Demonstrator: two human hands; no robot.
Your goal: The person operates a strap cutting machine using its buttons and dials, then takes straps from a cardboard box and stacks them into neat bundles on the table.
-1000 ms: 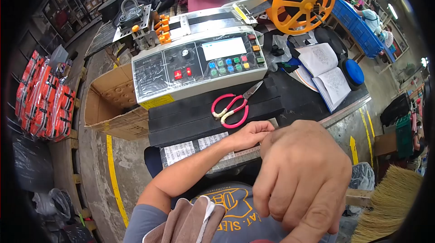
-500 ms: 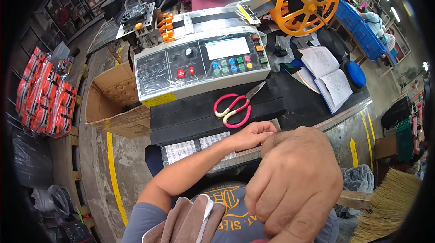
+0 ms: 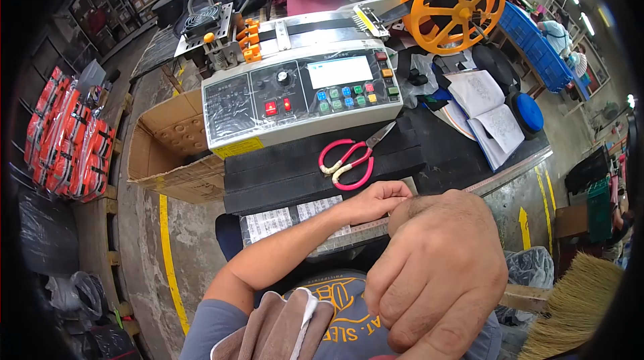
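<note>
My left hand (image 3: 377, 203) rests at the front edge of the table, its fingers curled closed. Part of it is hidden behind my right wrist, and I cannot make out what is in it. Close to the camera, my right hand (image 3: 443, 269) is bent into a fist over my shirt; its fingertips are out of sight, so anything held is hidden. Just beyond my left hand lie scissors (image 3: 349, 161) with pink handles, blades slightly apart, on black webbing strips (image 3: 282, 175). Printed paper sheets (image 3: 270, 222) and a measuring tape (image 3: 369, 226) run along the table edge.
A white control machine (image 3: 302, 122) with a screen and buttons stands behind the scissors. An orange reel (image 3: 463, 14) feeds black strap to it. An open notebook (image 3: 493, 118) and a blue-centred roll (image 3: 528, 111) lie at right. A cardboard box (image 3: 171, 175) is left; a broom (image 3: 580, 306) is right.
The whole view has shifted very slightly to the right. Both hands keep the same pose and place.
</note>
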